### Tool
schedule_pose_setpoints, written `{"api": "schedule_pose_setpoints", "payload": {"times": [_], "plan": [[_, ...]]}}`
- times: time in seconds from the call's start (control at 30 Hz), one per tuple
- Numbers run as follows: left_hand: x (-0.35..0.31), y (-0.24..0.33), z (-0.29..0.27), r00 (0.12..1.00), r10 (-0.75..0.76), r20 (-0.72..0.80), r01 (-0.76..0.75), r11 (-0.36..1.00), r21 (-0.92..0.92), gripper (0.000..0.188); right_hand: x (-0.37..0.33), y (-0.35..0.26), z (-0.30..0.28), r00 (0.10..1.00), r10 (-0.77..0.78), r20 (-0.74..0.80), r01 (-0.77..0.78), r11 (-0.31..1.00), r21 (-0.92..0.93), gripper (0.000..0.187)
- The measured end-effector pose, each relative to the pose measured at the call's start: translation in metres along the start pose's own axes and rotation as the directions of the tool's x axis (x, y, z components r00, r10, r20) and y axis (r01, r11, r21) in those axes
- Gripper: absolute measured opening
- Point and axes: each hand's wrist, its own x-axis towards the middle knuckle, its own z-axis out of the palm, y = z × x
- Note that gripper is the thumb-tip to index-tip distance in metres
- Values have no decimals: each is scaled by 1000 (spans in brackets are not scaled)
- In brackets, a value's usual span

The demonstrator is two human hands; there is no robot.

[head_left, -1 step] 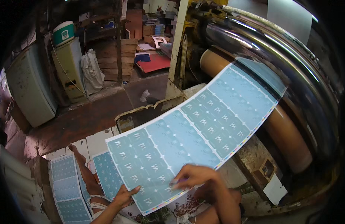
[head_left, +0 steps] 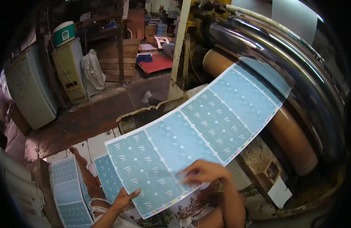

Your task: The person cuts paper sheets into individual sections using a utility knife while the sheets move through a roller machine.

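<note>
The left hand pinches the near left edge of a long printed sheet, its thumb lying on top and the other fingers out of sight beneath. The right hand is over the sheet's near right part, to the right of the left hand, with its fingers bent and partly spread; blur hides their tips, so I cannot tell whether they hold anything or touch the surface. From the left hand the sheet, with its green and pale blue panels, runs away past the right hand, up and to the right, to a polished steel roller. Below that, beyond the right hand and to its right, is a brown roller. A white paper piece hangs lower, also right of the right hand. Left of the left hand lie similar printed sheets, with a bare leg between them and another patterned sheet nearer the hand.
</note>
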Motion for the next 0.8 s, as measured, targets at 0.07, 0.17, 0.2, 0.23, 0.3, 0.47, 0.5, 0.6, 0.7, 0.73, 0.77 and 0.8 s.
{"api": "schedule_pose_setpoints", "payload": {"times": [0.07,0.17,0.2,0.23,0.3,0.47,0.5,0.6,0.7,0.73,0.77,0.8], "plan": [[13,-22,-33,998,52,18,-54,993,104,43,-36,3,-36,924,102,-368,-39,984,174,25],[25,-33,-50,989,138,48,-145,963,225,46,-97,-6,-72,334,-39,-942,143,990,10,24],[24,-31,-51,985,166,45,-172,953,251,51,-122,8,-94,146,-106,-984,151,985,-84,26],[23,-29,-53,985,163,56,-172,954,244,51,-147,23,-119,-46,-172,-984,141,974,-177,28],[19,-22,-56,991,132,-1,-129,968,216,45,-189,52,-160,-247,-177,-953,99,973,-206,33],[-2,-9,-66,991,137,0,-133,961,243,45,-225,113,-196,-192,27,-981,117,993,5,36],[-1,-8,-68,995,98,14,-99,963,249,46,-227,116,-196,-188,43,-981,56,998,33,36],[-1,-6,-78,998,63,-18,-57,973,225,46,-220,125,-198,-198,-44,-979,31,998,-51,37],[-1,-20,-117,998,36,-48,-26,978,209,48,-195,143,-165,31,34,-999,19,999,35,38],[-2,-28,-135,998,34,-59,-21,979,202,48,-180,148,-150,88,57,-994,19,998,59,39],[-1,-35,-152,998,32,-61,-19,978,206,48,-164,151,-138,101,76,-992,-24,997,74,38],[0,-43,-168,997,10,-79,5,982,191,46,-151,152,-125,33,63,-997,-19,998,63,36]]}}
